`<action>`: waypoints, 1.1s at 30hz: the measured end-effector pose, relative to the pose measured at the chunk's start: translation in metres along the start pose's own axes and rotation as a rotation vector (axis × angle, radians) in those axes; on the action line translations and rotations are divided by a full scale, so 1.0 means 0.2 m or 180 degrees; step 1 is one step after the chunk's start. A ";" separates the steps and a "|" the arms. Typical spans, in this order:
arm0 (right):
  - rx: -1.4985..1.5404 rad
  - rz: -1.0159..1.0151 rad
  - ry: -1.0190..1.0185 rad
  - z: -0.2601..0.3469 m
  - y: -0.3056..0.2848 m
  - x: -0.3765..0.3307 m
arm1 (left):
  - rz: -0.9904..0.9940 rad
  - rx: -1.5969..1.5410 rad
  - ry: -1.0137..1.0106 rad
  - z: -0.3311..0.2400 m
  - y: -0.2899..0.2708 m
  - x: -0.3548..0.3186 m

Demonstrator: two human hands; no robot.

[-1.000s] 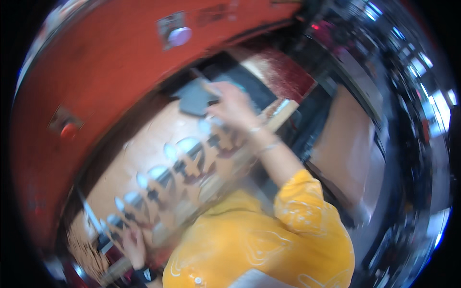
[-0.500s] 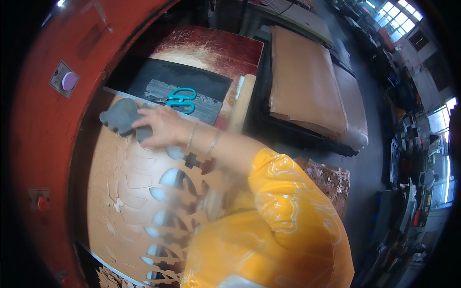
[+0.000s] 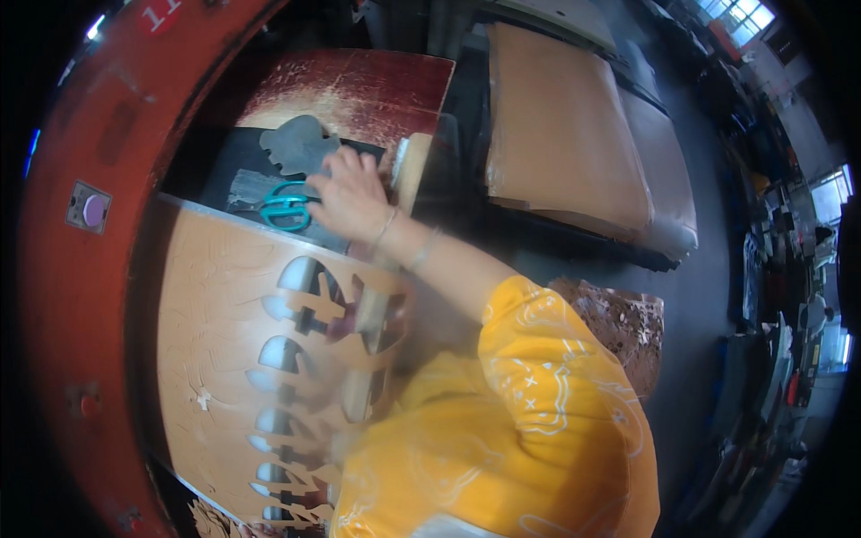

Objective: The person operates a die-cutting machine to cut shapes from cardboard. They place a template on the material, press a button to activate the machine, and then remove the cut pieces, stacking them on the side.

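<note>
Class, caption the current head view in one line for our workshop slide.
Right hand by teal scissors and a grey piece, beyond a cut tan sheet.

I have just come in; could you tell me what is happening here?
A person in a yellow top has the right hand at the edge of a flat grey shape, beside turquoise-handled scissors; whether it grips the shape is unclear. A tan sheet with cut outlines and openings lies nearby. The left hand barely shows at the lower edge.
</note>
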State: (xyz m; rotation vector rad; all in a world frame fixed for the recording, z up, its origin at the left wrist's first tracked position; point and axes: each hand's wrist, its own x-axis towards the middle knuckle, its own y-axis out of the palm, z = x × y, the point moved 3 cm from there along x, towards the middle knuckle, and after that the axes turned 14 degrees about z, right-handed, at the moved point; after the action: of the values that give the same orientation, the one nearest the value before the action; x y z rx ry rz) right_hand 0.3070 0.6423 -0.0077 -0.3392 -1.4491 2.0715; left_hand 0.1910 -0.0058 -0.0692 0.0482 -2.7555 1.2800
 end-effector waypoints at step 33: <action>0.3194 0.3387 -0.0363 -0.07 0.18 -0.25 | 0.2998 -0.0366 0.3328 -1.90 1.09 -0.17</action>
State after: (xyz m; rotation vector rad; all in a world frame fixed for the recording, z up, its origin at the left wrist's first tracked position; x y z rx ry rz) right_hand 0.3428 0.6151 -0.0524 -0.6340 -0.0048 3.3448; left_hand 0.2397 0.4257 0.0047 -1.5576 -1.8474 0.8050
